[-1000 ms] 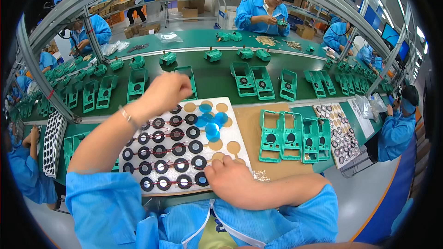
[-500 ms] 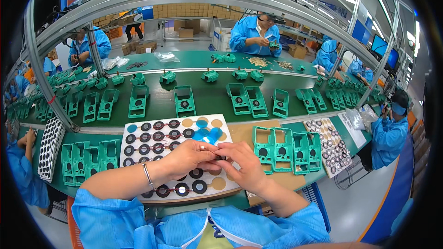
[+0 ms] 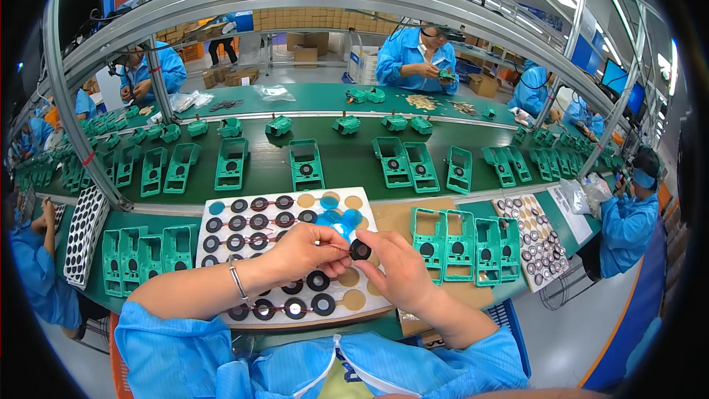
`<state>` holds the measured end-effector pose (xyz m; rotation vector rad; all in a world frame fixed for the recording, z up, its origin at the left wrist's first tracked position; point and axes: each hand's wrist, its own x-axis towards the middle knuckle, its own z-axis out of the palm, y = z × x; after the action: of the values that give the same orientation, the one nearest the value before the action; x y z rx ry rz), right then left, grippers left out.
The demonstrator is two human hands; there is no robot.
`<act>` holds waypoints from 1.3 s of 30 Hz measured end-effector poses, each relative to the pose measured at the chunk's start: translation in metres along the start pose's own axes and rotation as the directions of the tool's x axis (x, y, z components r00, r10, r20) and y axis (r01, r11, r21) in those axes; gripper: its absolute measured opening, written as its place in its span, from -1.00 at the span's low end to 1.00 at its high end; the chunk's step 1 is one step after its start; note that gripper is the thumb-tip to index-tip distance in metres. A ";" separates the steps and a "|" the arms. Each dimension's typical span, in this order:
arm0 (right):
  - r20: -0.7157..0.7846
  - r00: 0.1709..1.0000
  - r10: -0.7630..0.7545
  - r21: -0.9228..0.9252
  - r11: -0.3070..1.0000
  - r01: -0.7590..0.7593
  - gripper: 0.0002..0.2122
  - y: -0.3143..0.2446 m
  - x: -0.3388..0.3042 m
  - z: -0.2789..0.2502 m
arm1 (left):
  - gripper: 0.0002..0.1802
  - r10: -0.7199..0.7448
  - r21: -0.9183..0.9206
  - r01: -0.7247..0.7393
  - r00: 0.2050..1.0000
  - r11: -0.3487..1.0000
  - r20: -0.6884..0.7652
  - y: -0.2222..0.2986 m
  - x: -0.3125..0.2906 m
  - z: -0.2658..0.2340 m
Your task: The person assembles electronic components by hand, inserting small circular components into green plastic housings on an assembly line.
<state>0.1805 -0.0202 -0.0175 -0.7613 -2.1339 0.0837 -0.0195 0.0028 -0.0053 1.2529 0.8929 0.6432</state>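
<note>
Over a white foam tray [image 3: 224, 197], a small round black speaker [image 3: 360, 250] is between my two hands. My right hand [image 3: 402, 270] pinches its rim between thumb and fingers. Thin reddish wires run from the speaker to my left hand [image 3: 303, 253], whose thumb and fingers are closed on them. Rows of similar black speakers with red wires lie in the tray's round recesses. Several blue translucent round films [image 3: 340, 220] overlap at the tray's upper right, beside tan recesses. My forearms and hands cover part of the tray.
Green plastic housings [image 3: 181, 247] stand left of the tray, with more green housings [image 3: 458, 246] on cardboard at right. Beyond is a belt [image 3: 269, 159] carrying further housings. A tray of round parts [image 3: 530, 240] lies far right. Metal frame posts rise ahead; co-workers sit around.
The speaker has turned so its round black face now shows, and my hands have moved slightly apart. The whole view has shifted a little.
</note>
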 end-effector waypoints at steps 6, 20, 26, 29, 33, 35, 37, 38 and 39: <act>0.034 0.978 0.205 0.323 0.924 -0.205 -0.57 0.003 -0.005 0.003 | -0.85 0.008 0.038 -0.009 0.999 0.999 0.050 -0.001 0.006 -0.006; 0.297 0.821 0.487 0.894 0.161 -0.418 -0.68 0.038 0.002 -0.023 | -0.90 0.532 0.959 -0.222 0.799 -0.175 0.282 0.002 0.043 -0.021; 0.368 0.817 0.444 0.898 0.057 -0.435 -0.66 0.046 0.006 -0.026 | -0.96 0.643 0.979 -0.199 0.754 0.034 0.132 0.032 0.051 -0.058; 0.358 0.811 0.462 0.889 0.097 -0.448 -0.63 0.051 0.003 -0.033 | -0.88 0.704 0.948 0.153 0.638 0.280 -0.312 0.052 0.072 -0.161; 0.308 0.842 0.442 0.908 0.128 -0.399 -0.64 0.052 0.007 -0.025 | -0.74 0.251 0.718 0.627 0.675 0.301 -0.694 0.016 0.070 -0.276; 0.284 0.862 0.420 0.909 0.167 -0.381 -0.65 0.056 0.007 -0.014 | -0.63 0.114 0.781 0.625 0.774 0.016 -0.622 -0.021 0.072 -0.323; 0.253 0.875 0.413 0.902 0.227 -0.367 -0.67 0.058 0.008 -0.008 | -0.51 -0.120 0.822 0.427 0.858 -0.376 -0.500 -0.042 0.081 -0.349; 0.232 0.870 0.435 0.903 0.236 -0.359 -0.67 0.060 0.008 -0.010 | -0.45 -0.247 0.817 0.274 0.862 -0.508 -0.443 -0.047 0.097 -0.347; 0.236 0.843 0.483 0.858 0.304 -0.415 -0.66 0.064 0.003 -0.014 | -0.45 -0.111 0.578 0.780 0.613 0.241 -0.782 -0.054 0.124 -0.323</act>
<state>0.2204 0.0304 -0.0267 -0.6324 -1.3720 1.3872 -0.2328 0.2616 -0.1056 1.5742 2.3553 -0.1082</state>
